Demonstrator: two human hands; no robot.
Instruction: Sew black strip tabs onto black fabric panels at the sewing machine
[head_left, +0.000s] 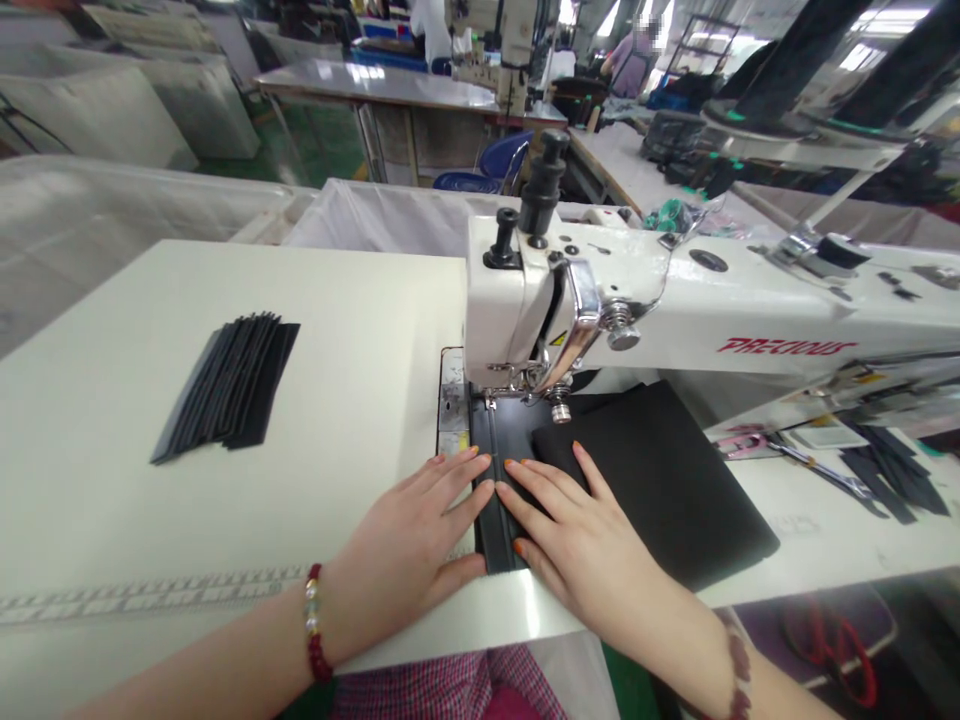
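Under the presser foot [491, 402] of a white sewing machine [637, 290] lies a black strip of material [493, 535], running toward the table's front edge. My left hand [420, 525] lies flat at the strip's left side, fingertips on its edge. On the other side my right hand [577, 530] rests with fingers spread over the black material. A larger black folded panel [675, 480] extends to the right beneath the machine arm, partly under my right hand. Neither hand grips anything.
A fanned stack of black strips [232, 385] lies at left on the table. A measuring tape [150, 597] runs along the front. Scissors [825, 470] and more dark strips [896, 465] lie at right. Red-handled scissors [832, 645] sit below. A person [634, 62] is far back.
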